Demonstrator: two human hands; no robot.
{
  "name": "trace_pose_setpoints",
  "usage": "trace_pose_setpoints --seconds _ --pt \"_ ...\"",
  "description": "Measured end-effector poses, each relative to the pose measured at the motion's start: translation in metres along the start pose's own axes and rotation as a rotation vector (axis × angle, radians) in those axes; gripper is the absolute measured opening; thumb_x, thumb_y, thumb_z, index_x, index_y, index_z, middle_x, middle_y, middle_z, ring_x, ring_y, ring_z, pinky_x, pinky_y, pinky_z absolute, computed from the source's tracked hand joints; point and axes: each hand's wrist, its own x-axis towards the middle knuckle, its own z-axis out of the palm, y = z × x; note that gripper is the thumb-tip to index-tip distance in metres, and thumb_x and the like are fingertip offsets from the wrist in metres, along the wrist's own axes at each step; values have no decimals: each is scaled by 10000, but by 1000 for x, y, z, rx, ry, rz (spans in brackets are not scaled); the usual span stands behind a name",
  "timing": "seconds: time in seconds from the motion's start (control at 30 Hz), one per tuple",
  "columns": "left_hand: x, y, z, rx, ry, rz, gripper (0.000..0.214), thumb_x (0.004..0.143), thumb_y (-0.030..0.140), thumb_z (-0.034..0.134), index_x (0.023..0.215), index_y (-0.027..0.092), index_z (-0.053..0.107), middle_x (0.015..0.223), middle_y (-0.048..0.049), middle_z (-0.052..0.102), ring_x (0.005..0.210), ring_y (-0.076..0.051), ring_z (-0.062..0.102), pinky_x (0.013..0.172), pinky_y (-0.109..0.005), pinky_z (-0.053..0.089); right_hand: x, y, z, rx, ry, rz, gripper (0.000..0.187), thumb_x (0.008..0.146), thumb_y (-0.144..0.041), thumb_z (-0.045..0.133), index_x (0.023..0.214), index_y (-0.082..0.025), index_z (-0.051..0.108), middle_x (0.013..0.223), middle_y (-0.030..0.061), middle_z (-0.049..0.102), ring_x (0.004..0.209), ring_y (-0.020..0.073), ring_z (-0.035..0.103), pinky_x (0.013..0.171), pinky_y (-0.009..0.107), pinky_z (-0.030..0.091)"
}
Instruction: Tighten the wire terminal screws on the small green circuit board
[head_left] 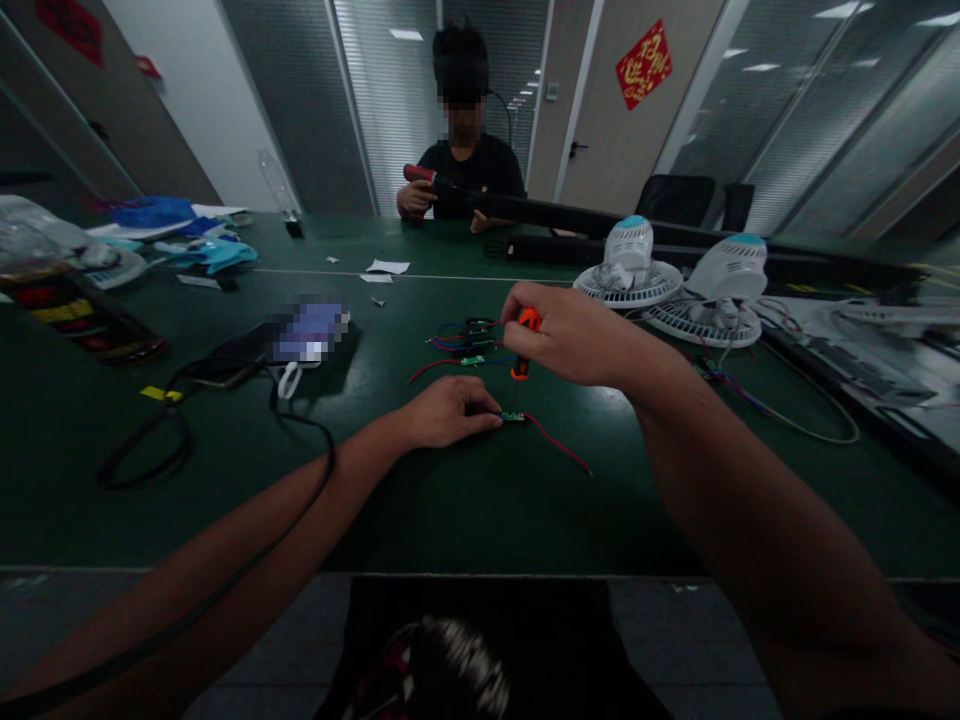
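My right hand (574,335) is closed round an orange-handled screwdriver (525,343), held upright with its tip down on a small green circuit board (514,416). My left hand (448,411) lies on the green table (465,500), fingers pinched together against the left end of that board. A red wire (561,447) trails from the board to the right. Just behind lie more small boards with red, blue and black wires (461,345).
Two white small fans (630,265) (716,290) lie at the right. A black cable (180,440) loops on the left beside a phone and a pouch (307,332). Blue cloths and packets sit at far left. A person across the table holds a red-tipped tool (420,175).
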Motion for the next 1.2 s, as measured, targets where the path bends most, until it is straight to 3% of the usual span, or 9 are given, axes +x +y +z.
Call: trace_pose_setpoints --seconds 0.47,0.63,0.7,0.9,1.2 --pt "-1 2 0 18 7 -15 195 843 295 596 941 159 696 842 -20 630 772 -116 585 724 -229 438 0 -1 4 21 26 -5 195 840 -294 427 831 -193 593 784 28 629 679 145 520 625 265 321" --pt "0 0 1 7 7 2 197 844 297 592 944 164 698 837 -20 629 779 -124 584 733 -242 440 -1 -6 8 -94 98 59 524 896 -599 304 755 -193 603 716 38 607 613 140 488 564 271 264" --pt "0 0 1 9 6 -3 196 841 295 596 947 165 698 840 -19 629 778 -122 584 730 -238 440 0 -7 9 -112 114 77 564 890 -631 286 754 -192 612 709 41 609 606 142 490 556 273 257" --pt "0 0 0 11 5 -4 205 842 304 598 948 158 694 838 -19 629 769 -117 585 720 -227 437 3 -4 9 -127 106 86 303 879 -382 418 870 -184 646 763 54 650 653 158 532 594 280 306" --pt "0 1 -1 14 1 -5 198 841 304 591 941 169 696 850 -21 634 788 -128 587 741 -249 442 3 -1 7 -57 85 40 234 827 -309 454 903 -174 630 797 58 661 664 164 543 625 282 345"
